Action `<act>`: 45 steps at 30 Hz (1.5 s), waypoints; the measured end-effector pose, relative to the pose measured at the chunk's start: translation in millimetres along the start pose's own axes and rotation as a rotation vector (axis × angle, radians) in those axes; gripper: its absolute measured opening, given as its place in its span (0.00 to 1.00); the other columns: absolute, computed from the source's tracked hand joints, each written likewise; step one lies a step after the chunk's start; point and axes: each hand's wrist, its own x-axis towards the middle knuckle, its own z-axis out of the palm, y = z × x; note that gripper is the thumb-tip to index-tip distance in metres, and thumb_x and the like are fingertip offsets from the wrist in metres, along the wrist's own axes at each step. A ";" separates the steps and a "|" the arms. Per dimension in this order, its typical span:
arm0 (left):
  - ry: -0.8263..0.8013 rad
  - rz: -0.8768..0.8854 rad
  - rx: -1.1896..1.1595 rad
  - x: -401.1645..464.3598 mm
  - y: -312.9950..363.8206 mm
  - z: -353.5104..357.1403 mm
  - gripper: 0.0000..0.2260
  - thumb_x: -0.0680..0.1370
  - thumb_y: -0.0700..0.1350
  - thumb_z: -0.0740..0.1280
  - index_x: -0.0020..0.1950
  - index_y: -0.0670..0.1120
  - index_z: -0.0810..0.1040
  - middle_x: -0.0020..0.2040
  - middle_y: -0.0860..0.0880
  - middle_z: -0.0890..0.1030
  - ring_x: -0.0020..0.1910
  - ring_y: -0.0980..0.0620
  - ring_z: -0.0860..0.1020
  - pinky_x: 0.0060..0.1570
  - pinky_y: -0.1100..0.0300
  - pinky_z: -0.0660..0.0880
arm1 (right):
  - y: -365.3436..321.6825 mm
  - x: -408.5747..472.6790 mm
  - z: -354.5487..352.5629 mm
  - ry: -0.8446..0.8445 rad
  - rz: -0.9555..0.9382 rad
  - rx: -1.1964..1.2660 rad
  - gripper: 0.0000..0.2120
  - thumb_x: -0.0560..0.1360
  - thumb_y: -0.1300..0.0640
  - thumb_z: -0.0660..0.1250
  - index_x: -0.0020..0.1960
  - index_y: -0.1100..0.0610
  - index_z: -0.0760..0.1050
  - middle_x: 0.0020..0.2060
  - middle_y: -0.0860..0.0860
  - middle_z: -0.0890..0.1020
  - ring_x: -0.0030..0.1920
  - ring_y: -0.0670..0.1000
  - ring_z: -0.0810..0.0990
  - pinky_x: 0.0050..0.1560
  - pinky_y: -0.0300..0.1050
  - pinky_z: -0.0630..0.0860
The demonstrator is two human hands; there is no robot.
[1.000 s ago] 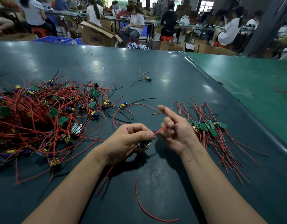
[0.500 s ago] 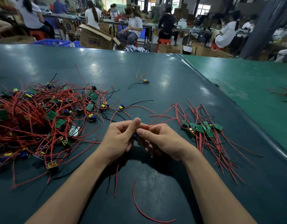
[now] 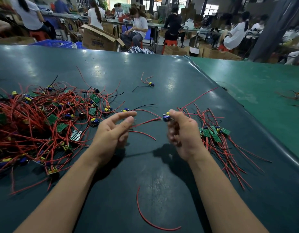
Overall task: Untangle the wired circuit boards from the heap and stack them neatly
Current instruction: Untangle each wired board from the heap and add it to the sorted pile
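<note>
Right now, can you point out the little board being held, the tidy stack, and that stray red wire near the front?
held board (image 3: pixel 166 117), head view, on its blue part
neat stack (image 3: pixel 212 132), head view, on a green board
loose red wire (image 3: pixel 145 217), head view, on its curve

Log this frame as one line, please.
right hand: grips wired board | left hand: open by its wires | heap: left | stack: right

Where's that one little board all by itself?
In the head view, the lone board lies far up the table, beyond both hands, apart from the heap on the left and the stack on the right.
</note>
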 end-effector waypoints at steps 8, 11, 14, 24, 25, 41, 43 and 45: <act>0.198 -0.007 -0.149 3.9 -1.4 -6.6 0.09 0.80 0.39 0.61 0.56 0.41 0.79 0.20 0.53 0.60 0.19 0.58 0.56 0.25 0.65 0.50 | 3.5 5.9 -10.0 0.588 -0.081 0.393 0.13 0.78 0.49 0.68 0.40 0.56 0.72 0.27 0.49 0.77 0.22 0.44 0.75 0.20 0.33 0.67; 0.218 0.012 -0.093 3.6 -3.4 -4.1 0.07 0.79 0.37 0.62 0.53 0.40 0.79 0.21 0.53 0.61 0.19 0.57 0.57 0.23 0.67 0.55 | 13.5 6.4 1.5 0.503 -0.084 0.259 0.12 0.80 0.53 0.65 0.40 0.56 0.72 0.31 0.52 0.76 0.20 0.44 0.73 0.18 0.34 0.65; 0.308 0.096 0.138 1.3 -5.7 -4.0 0.06 0.79 0.38 0.65 0.48 0.43 0.82 0.23 0.53 0.66 0.21 0.57 0.62 0.22 0.67 0.61 | 17.8 6.8 6.6 0.434 -0.062 0.171 0.11 0.81 0.55 0.64 0.40 0.57 0.72 0.30 0.51 0.75 0.20 0.45 0.71 0.18 0.35 0.64; 0.483 0.075 1.596 10.3 -18.3 -24.7 0.26 0.77 0.55 0.65 0.71 0.45 0.70 0.72 0.40 0.68 0.72 0.40 0.60 0.69 0.46 0.58 | 21.5 8.0 3.0 0.316 -0.011 0.079 0.11 0.80 0.56 0.63 0.40 0.57 0.75 0.24 0.47 0.75 0.21 0.46 0.68 0.20 0.35 0.63; 0.470 -0.050 1.647 11.9 -19.9 -28.4 0.29 0.78 0.59 0.61 0.74 0.45 0.66 0.74 0.40 0.64 0.73 0.40 0.58 0.70 0.46 0.55 | 21.8 8.0 2.9 0.305 -0.012 0.066 0.11 0.80 0.56 0.63 0.40 0.57 0.75 0.24 0.47 0.76 0.21 0.46 0.68 0.20 0.35 0.63; 0.430 -0.137 1.632 20.6 -13.8 -42.8 0.30 0.80 0.53 0.57 0.78 0.42 0.54 0.75 0.43 0.66 0.74 0.44 0.61 0.70 0.48 0.57 | 25.0 3.6 4.7 0.194 -0.050 -0.137 0.12 0.80 0.56 0.64 0.39 0.58 0.76 0.25 0.47 0.77 0.21 0.46 0.70 0.21 0.36 0.64; 0.432 -0.173 1.626 19.9 -13.1 -43.6 0.28 0.80 0.53 0.57 0.77 0.43 0.58 0.70 0.42 0.72 0.71 0.42 0.64 0.68 0.48 0.58 | 24.5 1.9 4.1 0.186 -0.046 -0.138 0.12 0.80 0.56 0.64 0.39 0.58 0.76 0.25 0.48 0.77 0.21 0.46 0.70 0.21 0.36 0.64; 0.470 -0.104 1.591 17.0 -11.5 -41.9 0.26 0.79 0.52 0.60 0.74 0.43 0.63 0.64 0.40 0.77 0.66 0.39 0.68 0.64 0.47 0.62 | 24.0 0.9 3.6 0.180 -0.044 -0.139 0.12 0.80 0.56 0.64 0.39 0.58 0.76 0.25 0.48 0.77 0.21 0.47 0.70 0.21 0.36 0.65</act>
